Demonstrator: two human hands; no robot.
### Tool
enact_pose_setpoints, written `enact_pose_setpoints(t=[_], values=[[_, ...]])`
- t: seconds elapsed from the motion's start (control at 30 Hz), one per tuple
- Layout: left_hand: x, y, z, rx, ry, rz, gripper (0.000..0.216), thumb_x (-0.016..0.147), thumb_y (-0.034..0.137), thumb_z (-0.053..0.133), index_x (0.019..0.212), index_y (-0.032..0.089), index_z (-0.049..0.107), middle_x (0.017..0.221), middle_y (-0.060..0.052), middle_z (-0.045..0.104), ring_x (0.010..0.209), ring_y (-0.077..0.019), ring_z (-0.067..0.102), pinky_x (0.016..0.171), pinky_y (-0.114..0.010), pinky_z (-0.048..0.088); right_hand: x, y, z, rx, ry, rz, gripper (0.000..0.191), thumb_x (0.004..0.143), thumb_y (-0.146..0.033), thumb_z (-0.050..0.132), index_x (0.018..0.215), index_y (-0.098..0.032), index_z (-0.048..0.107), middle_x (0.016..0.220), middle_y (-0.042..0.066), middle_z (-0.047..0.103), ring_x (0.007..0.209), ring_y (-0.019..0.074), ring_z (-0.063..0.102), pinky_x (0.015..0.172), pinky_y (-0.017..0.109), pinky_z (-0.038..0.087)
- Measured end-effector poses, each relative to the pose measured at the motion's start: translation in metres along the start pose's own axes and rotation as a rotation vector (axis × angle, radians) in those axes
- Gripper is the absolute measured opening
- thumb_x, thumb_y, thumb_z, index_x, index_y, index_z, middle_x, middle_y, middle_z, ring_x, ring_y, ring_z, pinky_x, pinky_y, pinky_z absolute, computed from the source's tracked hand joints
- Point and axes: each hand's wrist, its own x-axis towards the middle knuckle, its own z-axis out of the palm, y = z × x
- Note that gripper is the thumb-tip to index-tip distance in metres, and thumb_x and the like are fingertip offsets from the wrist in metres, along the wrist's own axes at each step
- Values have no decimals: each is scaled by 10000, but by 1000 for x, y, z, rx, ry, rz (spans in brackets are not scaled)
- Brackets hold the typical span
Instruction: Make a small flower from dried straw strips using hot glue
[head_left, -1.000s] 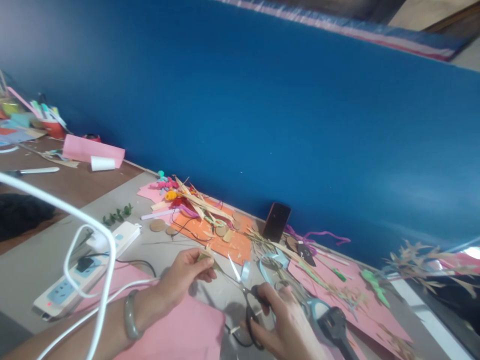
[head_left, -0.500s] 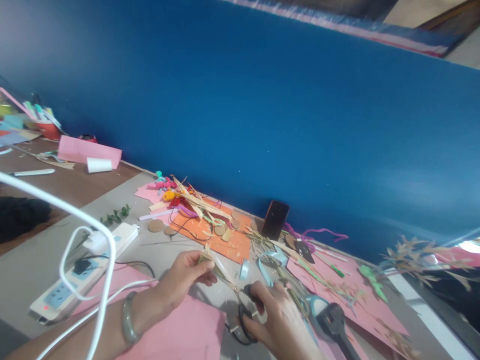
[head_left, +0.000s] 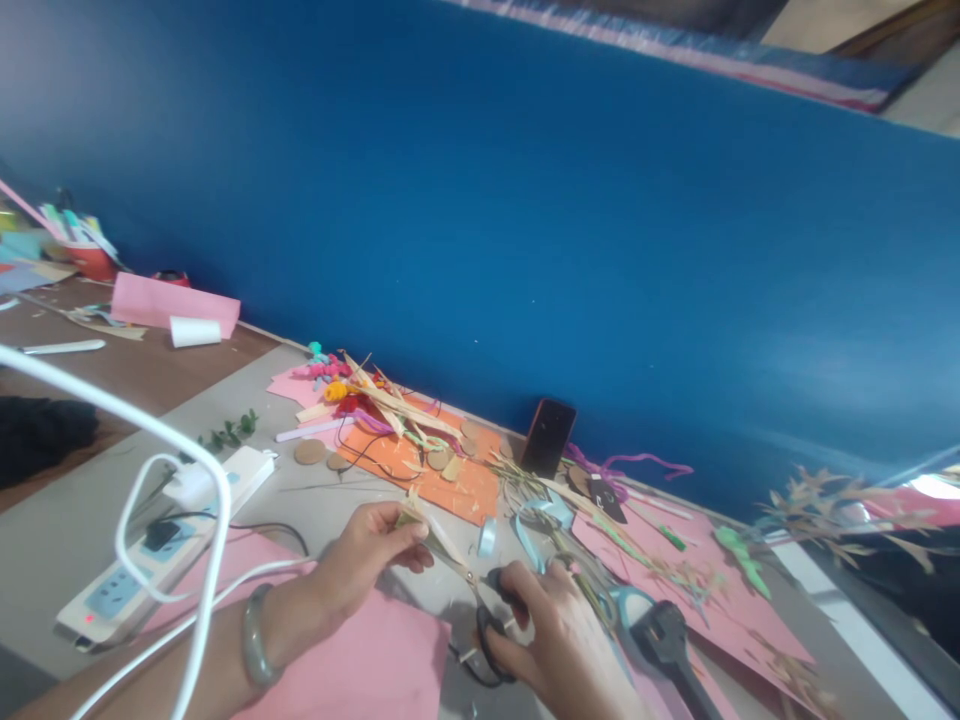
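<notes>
My left hand (head_left: 365, 560), with a grey-green bangle on the wrist, pinches a thin pale dried leaf strip (head_left: 427, 530) between thumb and fingers. My right hand (head_left: 551, 640) grips black-handled scissors (head_left: 480, 620), fingers through the loops. The blades point up-left at the strip and look closed on it. Both hands hover over a pink paper sheet (head_left: 375, 665) near the table's front edge.
A white power strip (head_left: 161, 535) with white cables lies at the left. Orange paper (head_left: 435, 475) with dried leaves and cardboard discs, a dark phone (head_left: 550, 435) leaning on the blue wall, a pale blue ribbon (head_left: 536, 525), a black glue gun (head_left: 664, 640) and pink sheets lie behind.
The scissors' blades, open one second ago, have closed on the strip. My right hand drew slightly left toward my left hand. The view shifted a little.
</notes>
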Motion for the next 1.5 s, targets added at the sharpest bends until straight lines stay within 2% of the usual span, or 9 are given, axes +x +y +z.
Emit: enact_pose_setpoints(t=[0.77,1.03,1.5], values=[[-1,-2,-1,9,-57,-30,176,716,280,746,752,117,688,610,-53,690,603,-151,651,608,-236,488,-1,4,2,-17,20,14,178,661,-148,646,701,-227,491,557,-29,583,629,191,529,551,245,349],[-5,3,1,15,-71,-39,168,732,273,718,763,111,687,620,-61,696,607,-152,647,618,-243,489,-4,8,5,-21,52,-7,150,667,-154,653,695,-224,524,541,-25,566,600,178,528,536,230,346],[-10,8,6,71,-68,-19,165,745,276,694,758,111,693,621,-55,697,598,-140,640,602,-231,490,-5,11,4,-80,15,40,99,669,-152,665,697,-203,585,557,-10,539,550,159,499,527,220,367]])
